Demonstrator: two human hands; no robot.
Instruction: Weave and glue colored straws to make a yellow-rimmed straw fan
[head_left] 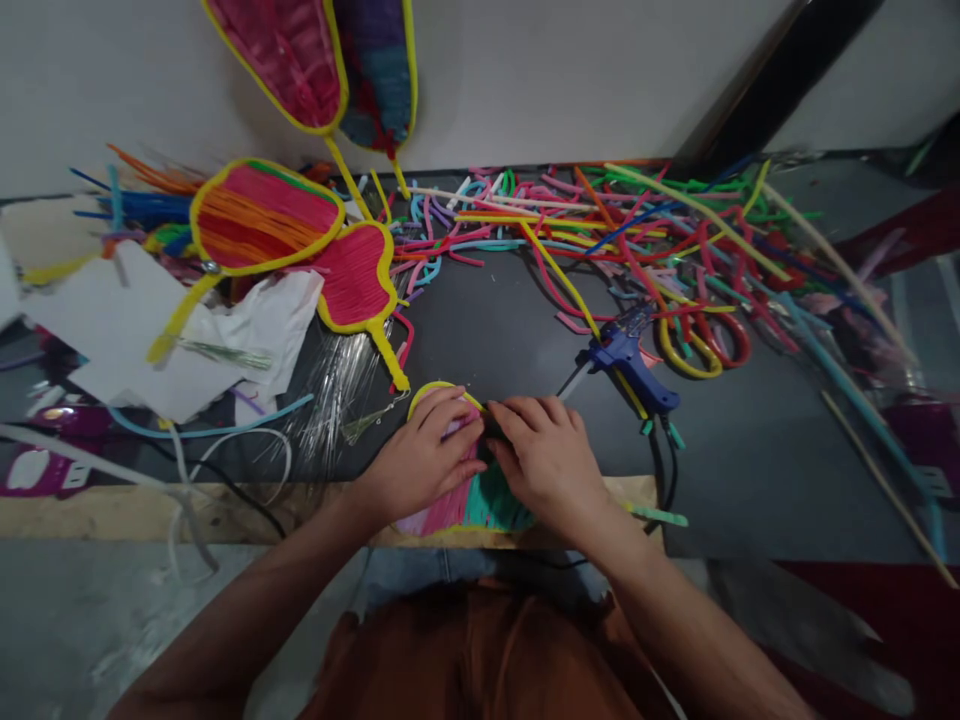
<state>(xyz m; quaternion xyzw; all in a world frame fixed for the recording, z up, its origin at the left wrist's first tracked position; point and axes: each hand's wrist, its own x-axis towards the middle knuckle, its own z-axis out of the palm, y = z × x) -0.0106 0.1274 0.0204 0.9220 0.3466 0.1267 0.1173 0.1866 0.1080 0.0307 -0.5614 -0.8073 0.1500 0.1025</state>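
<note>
A fan-like panel of pipe cleaners (450, 510), lilac, pink and green with a yellow edging, lies at the table's front edge. My left hand (429, 452) rests on its left part, fingers stretched out and a little apart. On the other side my right hand (551, 462) is closed, thumb and forefinger pinched near the panel's upper edge; a dark strand seems to be there, too small to make out. My hands cover much of the panel. Just beyond my right hand lies a blue glue gun (628, 362), its nozzle towards the left.
Scissors (705, 340) with yellow and red handles lie by the glue gun. Loose pipe cleaners (585, 225) heap along the wall. Finished fans (266, 215) lie or lean at the back left, near white paper (142, 330), thin wires (330, 390) and a white cable (180, 470).
</note>
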